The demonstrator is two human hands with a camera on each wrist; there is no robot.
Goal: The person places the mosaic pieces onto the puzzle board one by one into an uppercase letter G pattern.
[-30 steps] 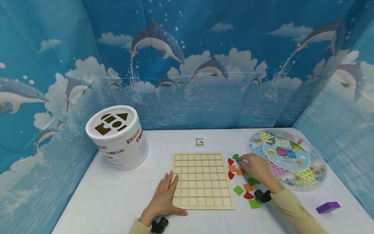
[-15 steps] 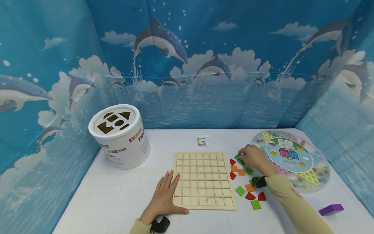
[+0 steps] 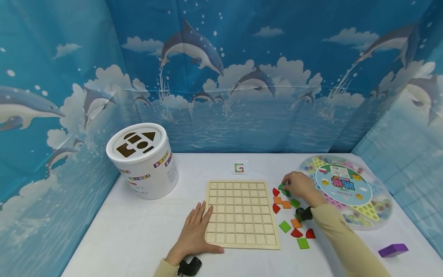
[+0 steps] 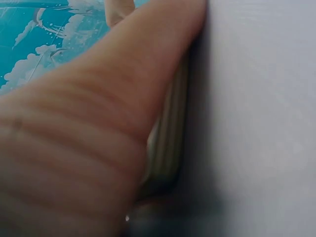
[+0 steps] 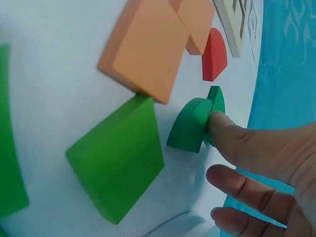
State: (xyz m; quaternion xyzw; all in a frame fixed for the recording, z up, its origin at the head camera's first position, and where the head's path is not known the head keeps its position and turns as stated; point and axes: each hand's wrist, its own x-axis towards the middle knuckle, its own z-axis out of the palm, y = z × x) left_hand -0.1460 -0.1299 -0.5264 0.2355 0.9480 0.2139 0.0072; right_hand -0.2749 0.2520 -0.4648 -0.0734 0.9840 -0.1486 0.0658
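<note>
My left hand (image 3: 194, 234) lies at the lower left corner of a square wooden grid board (image 3: 238, 213), fingers straight along its left edge and thumb spread below its front edge. In the left wrist view, the wrist and the base of that hand cover most of the board. On the right, my right hand (image 3: 301, 186) reaches down to two dark green quarter-round blocks. Its thumb presses on the farther green block (image 5: 216, 96), pinching it with a finger hidden behind; the nearer green block (image 5: 190, 128) sits right against it on the white table.
Loose orange (image 3: 286, 204), red (image 3: 275, 208) and light green (image 3: 285, 226) blocks lie right of the board. A patterned card (image 3: 240, 167) lies behind it. A white bucket (image 3: 142, 181) stands left, a round marble game box (image 3: 342, 182) right, a purple block (image 3: 393, 250) front right.
My right hand has shifted slightly and its wrist has moved back, uncovering a red block and a light green one. The left hand stays on the board. The head view has turned a little.
</note>
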